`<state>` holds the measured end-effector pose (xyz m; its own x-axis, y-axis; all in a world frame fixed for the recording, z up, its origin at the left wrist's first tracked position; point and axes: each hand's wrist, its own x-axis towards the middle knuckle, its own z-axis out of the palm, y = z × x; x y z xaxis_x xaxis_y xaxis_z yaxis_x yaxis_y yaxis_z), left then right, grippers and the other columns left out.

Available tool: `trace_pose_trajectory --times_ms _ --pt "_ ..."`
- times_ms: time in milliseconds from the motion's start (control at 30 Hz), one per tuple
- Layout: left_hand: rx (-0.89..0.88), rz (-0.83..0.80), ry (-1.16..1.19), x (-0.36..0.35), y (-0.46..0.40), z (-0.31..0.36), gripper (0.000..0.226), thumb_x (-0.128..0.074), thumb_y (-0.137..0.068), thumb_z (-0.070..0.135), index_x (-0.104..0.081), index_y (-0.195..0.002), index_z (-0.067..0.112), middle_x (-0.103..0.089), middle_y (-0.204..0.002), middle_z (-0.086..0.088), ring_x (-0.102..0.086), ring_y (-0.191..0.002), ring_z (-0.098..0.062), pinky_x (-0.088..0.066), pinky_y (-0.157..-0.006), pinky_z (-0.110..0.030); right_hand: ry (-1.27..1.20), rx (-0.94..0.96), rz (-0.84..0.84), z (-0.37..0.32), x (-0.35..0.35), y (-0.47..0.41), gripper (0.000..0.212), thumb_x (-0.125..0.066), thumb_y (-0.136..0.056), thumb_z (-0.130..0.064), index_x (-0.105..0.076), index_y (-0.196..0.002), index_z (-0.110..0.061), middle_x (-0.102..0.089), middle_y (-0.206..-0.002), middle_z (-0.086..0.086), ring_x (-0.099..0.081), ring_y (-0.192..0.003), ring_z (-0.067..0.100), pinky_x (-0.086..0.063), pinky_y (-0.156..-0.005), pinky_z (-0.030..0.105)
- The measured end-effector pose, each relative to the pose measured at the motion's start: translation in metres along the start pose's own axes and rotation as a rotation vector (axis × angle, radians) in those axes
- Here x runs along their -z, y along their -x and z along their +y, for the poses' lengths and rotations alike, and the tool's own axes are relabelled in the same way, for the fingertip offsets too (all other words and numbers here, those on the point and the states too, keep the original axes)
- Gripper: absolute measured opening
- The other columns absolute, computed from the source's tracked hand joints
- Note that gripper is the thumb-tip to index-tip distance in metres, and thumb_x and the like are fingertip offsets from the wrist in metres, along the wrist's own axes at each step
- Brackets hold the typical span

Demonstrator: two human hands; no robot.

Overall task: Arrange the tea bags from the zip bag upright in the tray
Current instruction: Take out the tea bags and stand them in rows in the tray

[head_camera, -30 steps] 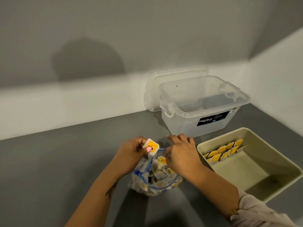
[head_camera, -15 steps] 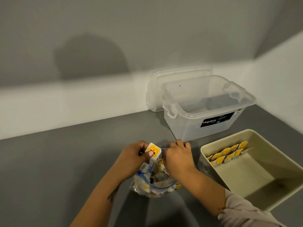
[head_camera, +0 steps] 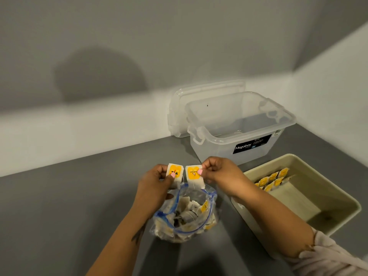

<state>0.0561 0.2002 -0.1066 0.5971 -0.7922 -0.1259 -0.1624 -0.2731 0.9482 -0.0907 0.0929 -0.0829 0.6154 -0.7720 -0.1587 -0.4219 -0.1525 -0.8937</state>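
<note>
Hands (head_camera: 157,182) (head_camera: 219,172) each now pinch a bag (head_camera: 174,173) (head_camera: 194,174) above the zip bag (head_camera: 185,214), tray (head_camera: 338,216) at three o'clock next.

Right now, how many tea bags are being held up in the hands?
2: one tea bag pinched in the left hand, the other tea bag in the right hand, both above the zip bag.

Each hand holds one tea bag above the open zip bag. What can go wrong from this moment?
1. The left hand and right hand each pinch a tea bag, left tea bag and right tea bag, only by an edge; one may slip back into the zip bag.
2. Nothing steadies the zip bag, so it may tip.
3. The upright row in the tray leans; adding bags may topple it.
</note>
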Motion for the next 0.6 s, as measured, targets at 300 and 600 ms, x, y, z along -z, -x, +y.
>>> trace_pose_trajectory --times_ms 300,600 --pt "0.074 -0.146 0.198 -0.037 0.008 0.015 0.014 -0.049 -0.095 0.019 -0.061 -0.102 0.016 -0.070 -0.094 -0.008 -0.069 -0.080 -0.021 -0.054 -0.058 -0.028 -0.215 -0.032 0.017 0.005 0.029 0.016 0.005 -0.063 -0.088 -0.010 -0.062 -0.087 -0.005 -0.064 -0.076 0.014 -0.055 -0.062 0.016 -0.050 -0.067 0.025" --pt "0.141 -0.247 0.298 -0.092 0.009 0.039 0.021 -0.042 -0.097 0.023 -0.059 -0.106 0.013 -0.069 -0.101 -0.011 -0.070 -0.082 -0.023 -0.056 -0.064 -0.030 -0.340 -0.048 -0.019 0.018 0.080 0.024 0.007 -0.059 -0.090 -0.007 -0.059 -0.085 -0.010 -0.067 -0.072 0.006 -0.060 -0.052 0.007 -0.046 -0.051 0.012"
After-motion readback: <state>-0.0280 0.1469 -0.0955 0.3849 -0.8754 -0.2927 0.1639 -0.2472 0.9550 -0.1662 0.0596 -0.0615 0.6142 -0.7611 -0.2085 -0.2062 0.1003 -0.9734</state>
